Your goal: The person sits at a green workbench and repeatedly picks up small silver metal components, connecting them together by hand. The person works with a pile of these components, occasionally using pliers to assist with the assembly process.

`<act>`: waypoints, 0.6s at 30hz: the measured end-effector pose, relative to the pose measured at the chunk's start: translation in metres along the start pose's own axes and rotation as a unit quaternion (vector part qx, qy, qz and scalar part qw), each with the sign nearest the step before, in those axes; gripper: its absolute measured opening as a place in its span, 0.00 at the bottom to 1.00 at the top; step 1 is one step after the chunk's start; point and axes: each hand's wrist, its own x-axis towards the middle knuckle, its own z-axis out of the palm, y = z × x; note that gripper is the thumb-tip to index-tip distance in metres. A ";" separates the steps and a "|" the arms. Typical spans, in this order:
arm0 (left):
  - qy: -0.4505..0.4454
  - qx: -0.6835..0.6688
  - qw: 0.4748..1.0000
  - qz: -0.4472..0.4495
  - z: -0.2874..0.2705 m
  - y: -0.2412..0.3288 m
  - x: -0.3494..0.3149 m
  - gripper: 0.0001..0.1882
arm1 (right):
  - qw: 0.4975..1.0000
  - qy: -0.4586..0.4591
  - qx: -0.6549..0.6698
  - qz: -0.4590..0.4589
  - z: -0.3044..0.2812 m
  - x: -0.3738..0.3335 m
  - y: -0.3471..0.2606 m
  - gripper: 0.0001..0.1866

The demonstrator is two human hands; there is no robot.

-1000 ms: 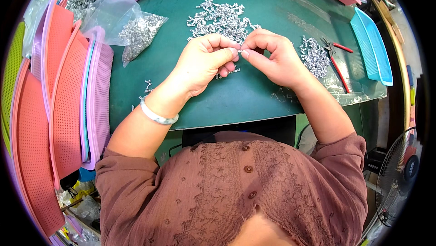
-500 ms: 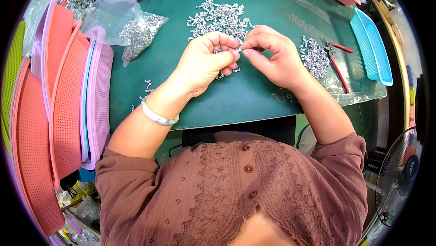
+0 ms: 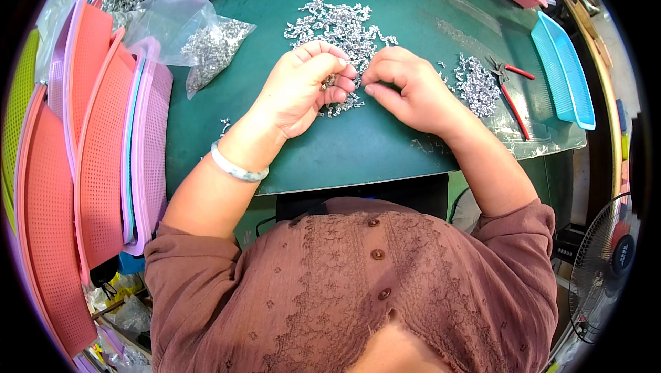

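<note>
Fingertip work on small silver metal pieces (image 3: 348, 28) seemed underway, left hand (image 3: 297, 87) and right hand (image 3: 411, 88) just apart, couldn't tell if either gripped one; next move likely needed precise pinching.

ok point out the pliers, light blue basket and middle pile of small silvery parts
Pliers (image 3: 509, 100), head view: on the lower red handle.
Light blue basket (image 3: 562, 70), head view: on its inner floor.
Middle pile of small silvery parts (image 3: 341, 27), head view: on its upper portion.
</note>
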 end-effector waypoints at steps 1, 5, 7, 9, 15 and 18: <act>0.000 -0.017 1.000 0.002 0.000 0.001 0.000 0.04 | 1.000 -0.023 0.010 0.010 0.000 0.000 -0.002 0.03; -0.009 -0.046 0.999 0.015 -0.004 0.003 0.001 0.06 | 0.998 -0.061 -0.006 -0.004 -0.002 0.001 -0.009 0.04; -0.001 -0.032 0.999 0.011 -0.003 0.002 0.000 0.06 | 0.997 -0.065 -0.024 -0.015 0.000 0.000 -0.008 0.03; 0.010 -0.005 1.000 0.000 -0.003 0.002 0.000 0.06 | 0.997 -0.061 -0.032 -0.022 0.001 0.000 -0.007 0.03; 0.002 0.133 0.991 -0.013 0.002 0.003 -0.005 0.05 | 0.999 0.022 -0.034 -0.022 -0.003 0.002 -0.012 0.04; -0.025 0.178 0.980 -0.082 0.006 0.006 -0.009 0.06 | 0.997 0.064 -0.039 -0.028 -0.005 0.003 -0.012 0.05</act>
